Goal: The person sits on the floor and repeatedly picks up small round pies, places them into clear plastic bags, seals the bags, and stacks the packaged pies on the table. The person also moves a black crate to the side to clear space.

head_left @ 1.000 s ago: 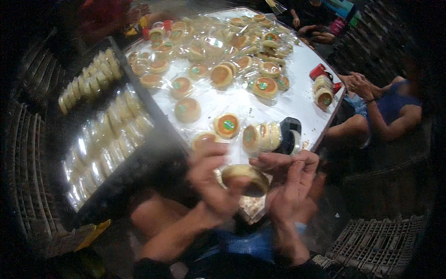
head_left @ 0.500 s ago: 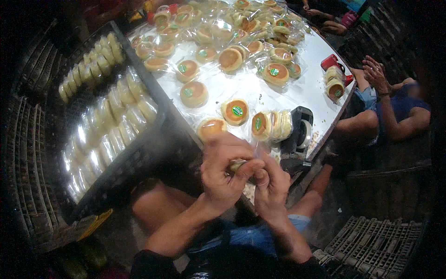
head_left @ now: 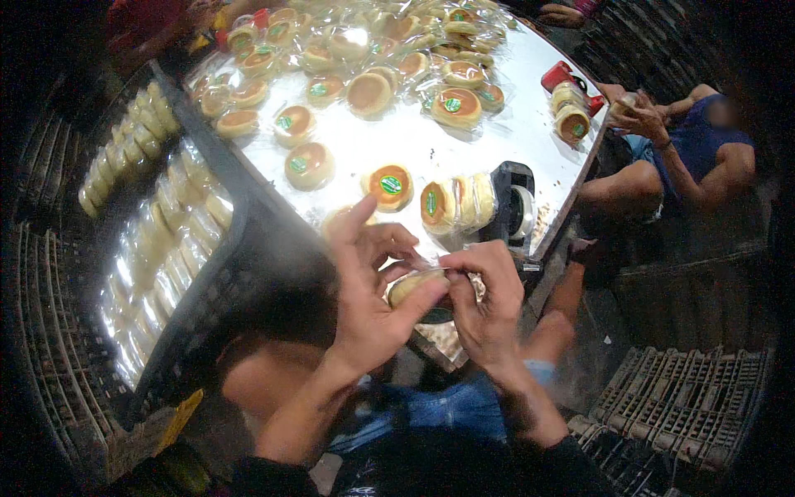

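Note:
Close above the table's near edge, my left hand (head_left: 366, 302) cradles a round bun (head_left: 409, 287) in clear wrapping, its thumb across the near side and its other fingers spread behind. My right hand (head_left: 486, 302) pinches the bun's clear plastic wrapper (head_left: 435, 262) between thumb and fingertips. Just beyond lies a flat wrapped bun (head_left: 387, 187) with a green label. To its right, several wrapped buns (head_left: 457, 205) stand on edge in a row against a black tape dispenser (head_left: 511, 178). Another bun (head_left: 338, 222) is partly hidden by my left fingers.
A black plastic crate (head_left: 234, 203) at the left holds rows of wrapped buns (head_left: 170, 248). More wrapped buns (head_left: 373, 93) are heaped across the white table (head_left: 517, 116). At the far right, near a red tape dispenser (head_left: 556, 76), a person (head_left: 704, 157) sits. Slatted crates (head_left: 675, 402) stand lower right.
My left fingers have opened out from around the bun, showing more of it. My right hand still pinches at the wrapper. The table and crate sit farther left in the view.

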Demonstrator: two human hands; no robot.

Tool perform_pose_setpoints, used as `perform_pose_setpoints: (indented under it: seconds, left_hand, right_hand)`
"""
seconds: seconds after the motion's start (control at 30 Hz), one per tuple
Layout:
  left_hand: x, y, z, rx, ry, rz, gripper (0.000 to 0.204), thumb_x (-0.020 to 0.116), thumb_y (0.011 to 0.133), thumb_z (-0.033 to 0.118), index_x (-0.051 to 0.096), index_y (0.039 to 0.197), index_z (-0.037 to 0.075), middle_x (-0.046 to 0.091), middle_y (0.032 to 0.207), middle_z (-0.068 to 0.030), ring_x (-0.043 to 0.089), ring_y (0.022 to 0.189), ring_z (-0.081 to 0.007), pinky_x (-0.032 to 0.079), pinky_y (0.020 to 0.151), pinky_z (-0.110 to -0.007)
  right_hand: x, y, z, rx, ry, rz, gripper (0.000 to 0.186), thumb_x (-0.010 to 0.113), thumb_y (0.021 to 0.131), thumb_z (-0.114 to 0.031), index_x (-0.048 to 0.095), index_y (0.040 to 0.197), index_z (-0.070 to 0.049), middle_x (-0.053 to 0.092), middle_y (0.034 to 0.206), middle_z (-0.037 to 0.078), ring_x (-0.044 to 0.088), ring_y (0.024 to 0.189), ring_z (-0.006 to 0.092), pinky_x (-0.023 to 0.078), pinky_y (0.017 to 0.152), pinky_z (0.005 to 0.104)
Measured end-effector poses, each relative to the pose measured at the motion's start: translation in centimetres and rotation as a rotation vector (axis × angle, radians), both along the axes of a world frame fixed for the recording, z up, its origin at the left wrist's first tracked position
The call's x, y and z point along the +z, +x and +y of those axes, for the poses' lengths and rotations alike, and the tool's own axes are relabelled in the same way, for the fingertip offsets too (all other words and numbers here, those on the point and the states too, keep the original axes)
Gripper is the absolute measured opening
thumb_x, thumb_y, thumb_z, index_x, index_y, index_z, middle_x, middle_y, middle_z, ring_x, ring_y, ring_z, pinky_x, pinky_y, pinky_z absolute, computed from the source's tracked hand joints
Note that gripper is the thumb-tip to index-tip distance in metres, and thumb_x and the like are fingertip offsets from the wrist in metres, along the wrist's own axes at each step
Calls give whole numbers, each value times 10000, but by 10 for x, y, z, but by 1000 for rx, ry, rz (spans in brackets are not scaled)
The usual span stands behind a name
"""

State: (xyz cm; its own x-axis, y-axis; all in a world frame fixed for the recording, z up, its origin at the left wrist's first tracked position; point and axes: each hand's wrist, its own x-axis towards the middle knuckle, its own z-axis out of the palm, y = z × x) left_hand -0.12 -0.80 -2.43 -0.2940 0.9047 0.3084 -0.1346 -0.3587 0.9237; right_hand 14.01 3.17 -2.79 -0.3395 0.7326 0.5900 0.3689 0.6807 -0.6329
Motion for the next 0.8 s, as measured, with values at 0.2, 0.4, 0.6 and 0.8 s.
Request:
perform_pose_setpoints:
  seconds: [0.2, 0.4, 0.6, 0.8]
  left_hand:
    - [5, 4, -1, 26, -333, -4, 731, 670, 854, -23, 215, 1426, -6, 620, 828, -84, 620, 771, -120, 530, 670, -249]
    - [11, -8, 4, 1, -104, 757, 162, 731, 823, 169, 654, 861, 32, 613, 1021, -115, 558, 1009, -286, 427, 878, -389]
    - [-9, 19, 6, 194, -261, 28, 121, 673, 875, 86, 581, 828, 22, 603, 960, -70, 543, 892, -138, 431, 804, -281]
    - [-19, 13, 8, 214, -218, 51, 161, 651, 878, 55, 504, 927, 10, 550, 825, -27, 511, 793, -113, 437, 758, -272]
  right_hand:
    - [-14, 1, -10, -65, 32, -56, 214, 690, 716, 18, 656, 910, -65, 571, 824, 82, 562, 834, 294, 444, 737, 390]
    - [-14, 15, 2, -163, 137, -136, 202, 734, 687, -39, 655, 871, -67, 541, 988, 122, 540, 952, 321, 444, 835, 415]
    - [-5, -30, -16, -226, -712, 841, 264, 595, 850, 49, 509, 1087, -31, 562, 1073, 87, 548, 983, 165, 450, 894, 299]
    - [-31, 69, 10, -486, -330, 208, 299, 595, 900, -145, 540, 1171, -28, 577, 1103, 98, 558, 1008, 220, 440, 910, 352]
